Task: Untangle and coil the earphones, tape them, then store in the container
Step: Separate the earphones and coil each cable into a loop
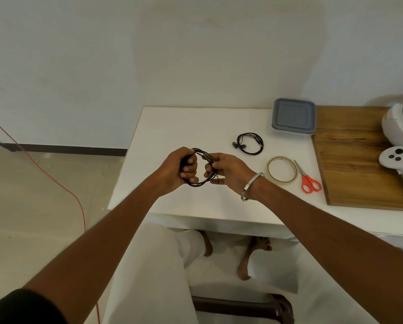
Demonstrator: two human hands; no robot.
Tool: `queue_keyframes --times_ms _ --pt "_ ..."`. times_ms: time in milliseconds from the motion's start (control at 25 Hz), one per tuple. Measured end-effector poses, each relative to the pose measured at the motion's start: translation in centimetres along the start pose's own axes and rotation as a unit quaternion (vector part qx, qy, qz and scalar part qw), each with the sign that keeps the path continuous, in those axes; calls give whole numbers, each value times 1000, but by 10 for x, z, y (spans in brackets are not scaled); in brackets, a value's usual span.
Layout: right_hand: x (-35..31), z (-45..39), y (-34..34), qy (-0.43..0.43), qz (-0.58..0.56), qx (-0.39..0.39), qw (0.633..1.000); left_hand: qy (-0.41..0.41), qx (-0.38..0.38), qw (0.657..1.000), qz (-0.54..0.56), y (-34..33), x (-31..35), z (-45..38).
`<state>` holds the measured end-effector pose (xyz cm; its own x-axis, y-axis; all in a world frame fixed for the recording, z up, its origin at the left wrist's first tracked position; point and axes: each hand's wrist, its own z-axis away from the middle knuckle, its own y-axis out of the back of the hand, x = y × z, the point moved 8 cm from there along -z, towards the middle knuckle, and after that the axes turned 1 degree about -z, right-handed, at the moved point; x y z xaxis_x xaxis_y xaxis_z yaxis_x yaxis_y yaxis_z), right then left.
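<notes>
Both hands are holding the black earphones (201,168) over the near table (172,127). The left hand (180,169) is curling its fingers tightly around the loop, and the right hand (228,170) is pinching the other side so it is staying round. The tape (282,170) is waiting to the right.

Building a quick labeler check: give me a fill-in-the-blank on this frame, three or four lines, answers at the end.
1. Both hands hold a coil of black ____.
2. The scissors have ____ handles.
3. The tape roll lies directly left of the ____.
4. The container has its lid ____.

Answers: earphones; red; scissors; on
</notes>
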<state>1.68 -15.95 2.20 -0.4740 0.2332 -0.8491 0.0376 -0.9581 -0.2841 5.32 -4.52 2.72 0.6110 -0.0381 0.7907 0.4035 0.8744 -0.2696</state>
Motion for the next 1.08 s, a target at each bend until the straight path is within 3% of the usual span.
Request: queue_keyframes --times_ms 320,640,800,1000,1080 --pt "-3 -19 12 83 103 77 988 -5 127 992 1 24 -8 -21" --pt "6 -61 33 73 144 170 972 -57 215 960 -168 48 -14 -56" --pt "14 -89 35 67 171 196 963 -81 259 916 -296 65 -6 -76" --pt "10 -116 36 76 278 233 929 -30 328 781 -530 82 0 -97" --pt "7 -123 32 80 342 228 908 -46 331 770 -543 84 0 -102"
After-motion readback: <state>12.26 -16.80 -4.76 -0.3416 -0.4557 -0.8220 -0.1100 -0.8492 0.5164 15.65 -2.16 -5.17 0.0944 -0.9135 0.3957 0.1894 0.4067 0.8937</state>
